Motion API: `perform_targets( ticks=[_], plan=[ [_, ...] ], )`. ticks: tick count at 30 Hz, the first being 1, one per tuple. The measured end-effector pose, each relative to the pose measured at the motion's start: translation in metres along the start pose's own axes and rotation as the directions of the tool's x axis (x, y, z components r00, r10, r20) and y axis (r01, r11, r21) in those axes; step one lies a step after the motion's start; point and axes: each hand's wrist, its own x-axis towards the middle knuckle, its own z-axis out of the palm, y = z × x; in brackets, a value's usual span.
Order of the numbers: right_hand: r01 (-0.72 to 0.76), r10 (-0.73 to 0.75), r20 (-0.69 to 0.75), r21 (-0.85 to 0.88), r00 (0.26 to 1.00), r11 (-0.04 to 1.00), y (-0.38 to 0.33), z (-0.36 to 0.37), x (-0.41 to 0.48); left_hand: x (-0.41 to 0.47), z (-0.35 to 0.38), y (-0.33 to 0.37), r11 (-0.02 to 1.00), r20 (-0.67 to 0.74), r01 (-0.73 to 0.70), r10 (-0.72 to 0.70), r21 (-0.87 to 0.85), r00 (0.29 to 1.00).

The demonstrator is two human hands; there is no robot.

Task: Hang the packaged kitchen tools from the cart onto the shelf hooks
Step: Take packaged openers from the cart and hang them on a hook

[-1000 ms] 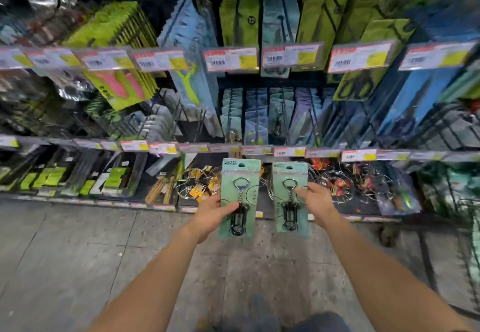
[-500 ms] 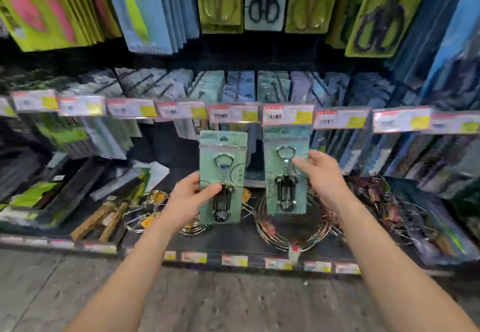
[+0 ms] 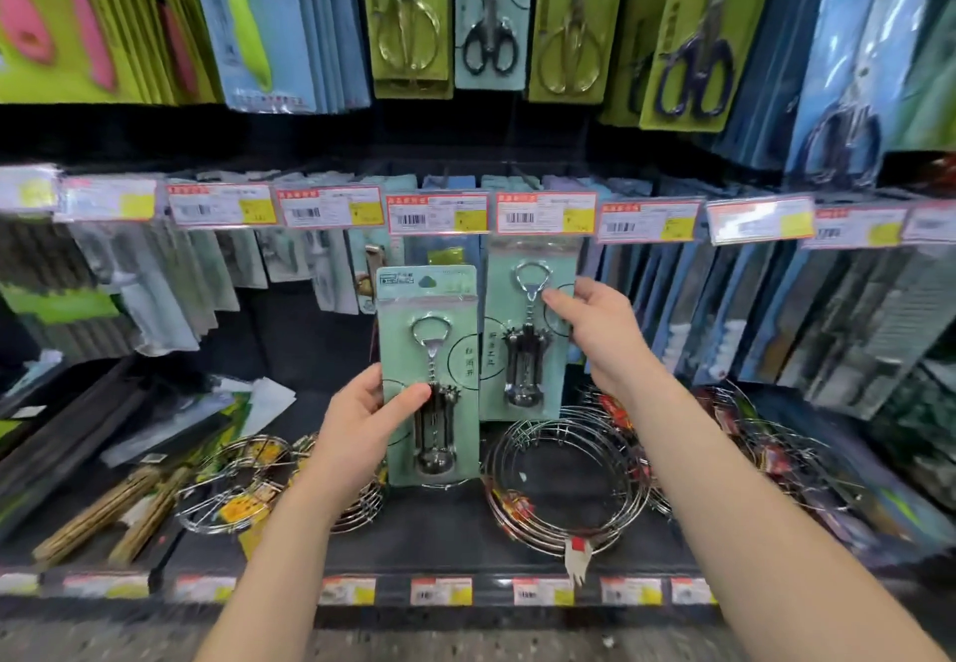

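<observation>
I hold two mint-green carded corkscrew packs in front of the shelf. My left hand (image 3: 362,415) grips the left corkscrew pack (image 3: 432,330) by its lower left edge, thumb across the front. My right hand (image 3: 595,330) holds the right corkscrew pack (image 3: 509,351) by its right edge, raised higher. The top of that pack sits just under a red-and-yellow price tag (image 3: 546,213) on the hook row, so its hang hole is hidden. The cart is out of view.
Rows of carded tools hang left and right behind the price-tag rail (image 3: 331,206). Packaged scissors (image 3: 489,14) hang above. On the bottom shelf lie wire steamer racks (image 3: 564,480) and wooden-handled tools (image 3: 103,511). The shelf's front edge (image 3: 439,591) carries more price labels.
Both hands have risen and moved closer to the shelf with their packs. The right pack has gone up until its top reaches the price tag; the camera has moved closer.
</observation>
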Motion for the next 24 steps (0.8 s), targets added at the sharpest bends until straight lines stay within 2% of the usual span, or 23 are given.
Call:
perform_targets(
  ticks=[12, 24],
  plan=[
    [0.056, -0.063, -0.078, -0.084, 0.995, 0.995, 0.028, -0.004, 0.006, -0.002, 0.010, 0.005, 1.000, 0.055, -0.006, 0.005, 0.015, 0.998],
    [0.090, -0.092, -0.144, -0.019, 0.985, 0.996, 0.014, 0.003, 0.005, 0.003, 0.006, 0.000, 1.000, 0.043, 0.011, -0.011, 0.004, 0.999]
  ],
)
